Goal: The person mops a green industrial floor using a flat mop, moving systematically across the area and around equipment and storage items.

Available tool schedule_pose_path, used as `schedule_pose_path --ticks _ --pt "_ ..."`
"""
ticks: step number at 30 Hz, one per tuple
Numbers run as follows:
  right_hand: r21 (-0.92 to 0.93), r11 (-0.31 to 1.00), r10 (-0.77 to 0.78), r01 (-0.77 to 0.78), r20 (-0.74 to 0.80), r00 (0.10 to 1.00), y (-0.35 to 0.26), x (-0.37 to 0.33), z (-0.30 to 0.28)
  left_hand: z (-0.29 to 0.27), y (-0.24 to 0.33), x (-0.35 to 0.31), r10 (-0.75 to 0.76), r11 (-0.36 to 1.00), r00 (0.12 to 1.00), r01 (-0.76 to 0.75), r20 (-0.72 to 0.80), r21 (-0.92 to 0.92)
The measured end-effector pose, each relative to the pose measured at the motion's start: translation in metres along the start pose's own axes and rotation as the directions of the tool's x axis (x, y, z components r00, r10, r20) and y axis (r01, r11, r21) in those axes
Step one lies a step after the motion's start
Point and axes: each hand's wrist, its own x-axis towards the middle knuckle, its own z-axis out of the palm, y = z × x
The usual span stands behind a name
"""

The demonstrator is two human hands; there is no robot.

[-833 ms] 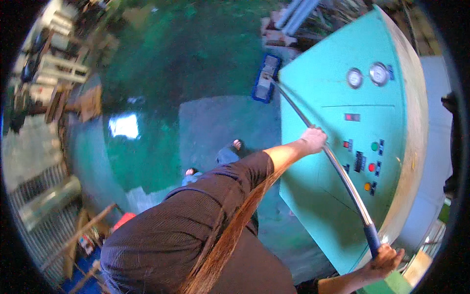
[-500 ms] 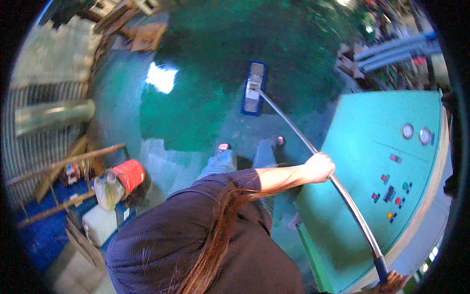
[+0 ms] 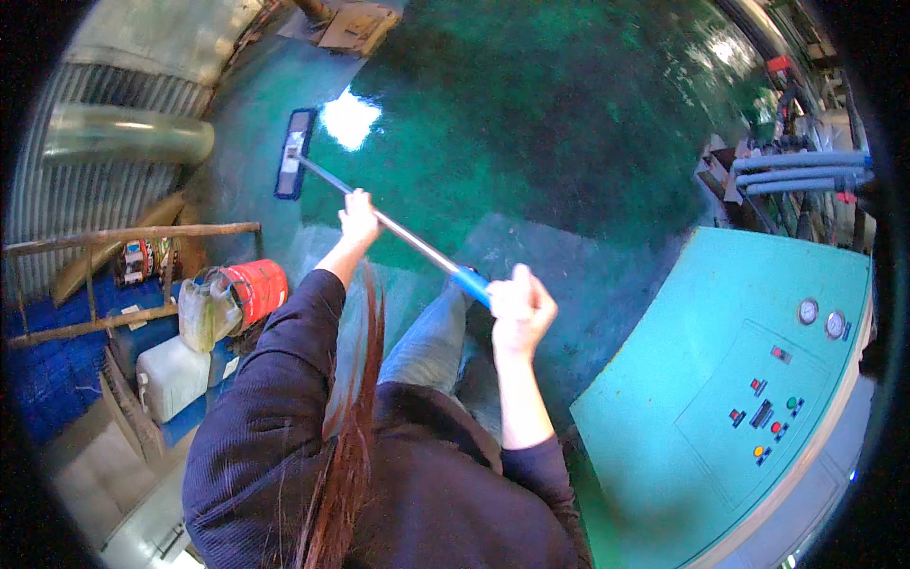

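Observation:
A flat mop stretches across in front of me, its silver pole (image 3: 417,243) slanting from the far left down towards my right side. Its flat rectangular head (image 3: 294,156), grey with a dark blue fringe, lies on the green floor. My left hand (image 3: 359,220) is wrapped round the pole partway along it. Closed round the blue grip (image 3: 471,284) at the near end is my right hand (image 3: 521,308), held in front of my body. The fingers' undersides are hidden.
A green control cabinet (image 3: 664,351) with gauges and buttons stands close on my right. To the left are a wooden railing (image 3: 133,236), a red bucket (image 3: 258,289) and a white jug (image 3: 173,377). Blue-grey pipes (image 3: 801,171) lie far right; cardboard (image 3: 358,28) lies at the back.
The mop head has swept left across the floor. Both hands have moved left with the pole; my right hand has come from the lower right edge to before my body.

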Motion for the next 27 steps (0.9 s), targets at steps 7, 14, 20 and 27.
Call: schedule_pose_path --ticks 7,14,20,27 --pt "0.067 0.965 -0.25 0.252 -0.041 0.967 -0.034 -0.037 -0.108 -0.002 0.071 -0.058 0.46 0.884 0.888 -0.461 -0.03 -0.079" --pt "-0.355 0.682 -0.729 0.64 -0.397 0.557 -0.13 -0.304 -0.401 -0.001 0.302 -0.329 0.889 0.422 0.306 -0.839 0.341 -0.345" --pt "-0.593 0.47 -0.864 0.654 -0.157 0.479 -0.182 -0.488 -0.507 -0.011 0.453 -0.517 0.994 0.097 0.11 -0.801 0.015 -0.59" --pt "-0.812 0.338 -0.931 0.476 -0.214 0.296 -0.078 -0.43 -0.467 0.062 0.555 -0.535 0.973 0.227 0.194 -0.909 0.127 -0.349"
